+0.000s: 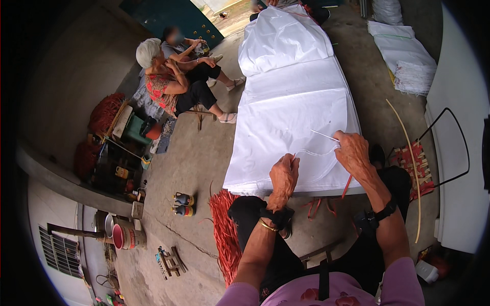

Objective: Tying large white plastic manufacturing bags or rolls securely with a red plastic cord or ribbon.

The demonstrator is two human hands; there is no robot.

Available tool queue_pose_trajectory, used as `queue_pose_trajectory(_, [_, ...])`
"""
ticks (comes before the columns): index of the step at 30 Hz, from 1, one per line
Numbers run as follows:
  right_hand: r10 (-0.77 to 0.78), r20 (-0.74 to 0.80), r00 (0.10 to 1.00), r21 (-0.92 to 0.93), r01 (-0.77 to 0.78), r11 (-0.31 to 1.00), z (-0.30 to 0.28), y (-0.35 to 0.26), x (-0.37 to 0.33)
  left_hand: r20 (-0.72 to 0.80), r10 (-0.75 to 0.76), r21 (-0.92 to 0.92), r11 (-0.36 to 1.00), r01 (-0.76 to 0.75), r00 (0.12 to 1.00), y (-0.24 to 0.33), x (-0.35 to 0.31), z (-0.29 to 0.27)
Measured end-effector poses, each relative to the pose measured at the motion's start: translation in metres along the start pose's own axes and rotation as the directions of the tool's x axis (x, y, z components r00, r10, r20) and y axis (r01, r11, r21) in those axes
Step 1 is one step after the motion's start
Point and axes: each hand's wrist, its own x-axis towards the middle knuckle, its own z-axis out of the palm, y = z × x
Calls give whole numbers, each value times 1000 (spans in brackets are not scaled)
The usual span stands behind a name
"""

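Note:
A stack of white woven sacks (291, 117) lies flat on the table before me, its near end under my hands. My right hand (353, 152) is closed around a thin, pale, needle-like rod (322, 134) that points to the left above the sacks. My left hand (284, 176) pinches a thin strand, with a bit of red showing at its fingertips. A pale cord (316, 152) curves loosely between the two hands. Below my right hand a red strip (347, 185) hangs toward the table's near edge.
A heap of red strips (223, 219) lies on the floor by my left knee. Two dark bottles (184, 204) stand farther left. Two people (166, 86) sit at the far left; another is partly visible beyond the table. Folded white sacks (403, 56) and a woven chair (414, 164) are at right.

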Motion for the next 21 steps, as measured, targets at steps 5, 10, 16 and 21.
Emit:
queue_pose_trajectory(5, [38, 42, 998, -9, -38, 999, 1, 0, 1, 1, 6, -1, 1000, -6, 1000, -2, 0, 2])
queue_pose_trajectory(10, [0, 3, 1000, -12, 0, 1000, -2, -1, 1, -2, 1, -1, 1000, -1, 1000, -3, 1, 2])
queue_pose_trajectory(16, [59, 68, 996, -3, -59, 998, -2, -1, 1, 9, -9, -6, 1000, 9, 1000, -3, 0, 4])
queue_pose_trajectory(21, [-3, 26, 1000, -20, 3, 1000, -2, -2, 0, -2, -20, -47, 999, 20, 1000, 1, -1, 3])
